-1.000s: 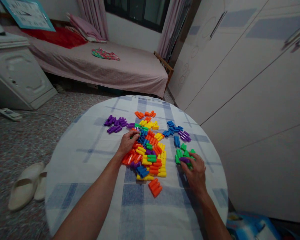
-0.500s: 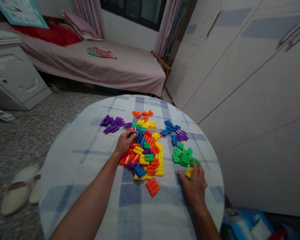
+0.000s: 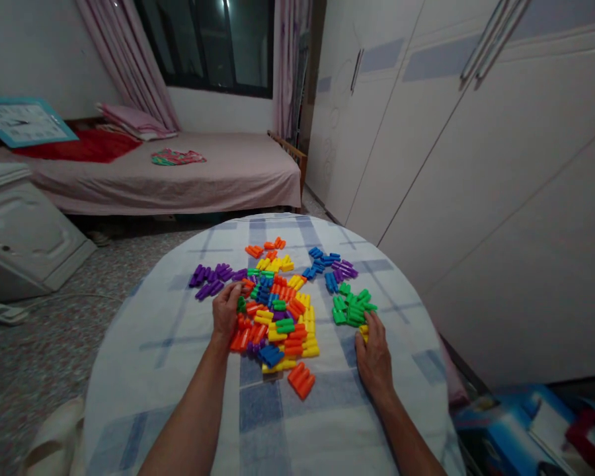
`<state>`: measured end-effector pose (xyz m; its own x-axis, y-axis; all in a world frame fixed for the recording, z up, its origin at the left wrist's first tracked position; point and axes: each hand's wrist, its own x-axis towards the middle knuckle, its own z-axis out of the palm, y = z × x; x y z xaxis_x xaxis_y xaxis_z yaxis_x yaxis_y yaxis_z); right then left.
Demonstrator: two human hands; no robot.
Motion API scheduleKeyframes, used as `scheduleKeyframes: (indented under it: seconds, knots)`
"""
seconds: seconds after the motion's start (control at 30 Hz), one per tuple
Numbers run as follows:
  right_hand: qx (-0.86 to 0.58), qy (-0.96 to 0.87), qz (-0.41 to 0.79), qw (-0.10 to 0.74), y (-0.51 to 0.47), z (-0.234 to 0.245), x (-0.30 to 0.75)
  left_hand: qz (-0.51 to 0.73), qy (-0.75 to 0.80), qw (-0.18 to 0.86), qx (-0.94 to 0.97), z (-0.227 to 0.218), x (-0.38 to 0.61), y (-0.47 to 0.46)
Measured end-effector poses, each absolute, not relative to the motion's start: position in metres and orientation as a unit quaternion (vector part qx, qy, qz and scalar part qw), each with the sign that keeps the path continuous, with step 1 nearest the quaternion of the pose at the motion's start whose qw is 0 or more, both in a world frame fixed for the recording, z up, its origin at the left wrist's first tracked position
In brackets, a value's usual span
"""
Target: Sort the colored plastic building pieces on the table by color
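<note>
At the left edge of a mixed heap of plastic building blocks point(image 3: 277, 317), my left hand point(image 3: 225, 312) has its fingers apart. A green block point(image 3: 241, 304) lies between its fingertips and thumb, and an orange block point(image 3: 247, 285) is just beyond; whether it touches either I cannot tell. My right hand point(image 3: 375, 357) has thumb and fingers closed around a yellow block point(image 3: 363, 330), partly hidden by them. Just beyond it is a group of green blocks point(image 3: 351, 305). A three-tube orange block point(image 3: 301, 380) lies nearer to me, between my forearms.
Purple blocks point(image 3: 213, 279) lie at the left, blue blocks point(image 3: 320, 261) at the back right. The round table has a checked tablecloth point(image 3: 178, 370). White wardrobe doors point(image 3: 476, 231) stand right, a bed point(image 3: 238, 165) beyond, a blue box point(image 3: 515, 423) on the floor at lower right.
The camera view has tilted up and turned right. My left hand has drawn back leftward from over the heap. My right thumb and fingers have closed in on the yellow block.
</note>
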<state>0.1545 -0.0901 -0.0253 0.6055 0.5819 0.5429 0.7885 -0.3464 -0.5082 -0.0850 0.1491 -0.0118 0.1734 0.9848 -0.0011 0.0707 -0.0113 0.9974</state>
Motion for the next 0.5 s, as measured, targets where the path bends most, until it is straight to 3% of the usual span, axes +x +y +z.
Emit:
scheduleKeyframes:
  seconds: [0.3, 0.5]
  knots:
    - [-0.726, -0.510, -0.044, 0.460, -0.084, -0.020, 0.139, 0.395, 0.495, 0.451, 0.630, -0.011, -0.078, 0.156]
    - [-0.694, -0.516, 0.006, 0.503, -0.078, -0.021, 0.138, 0.408, 0.506, 0.303, 0.697, 0.019, -0.083, 0.127]
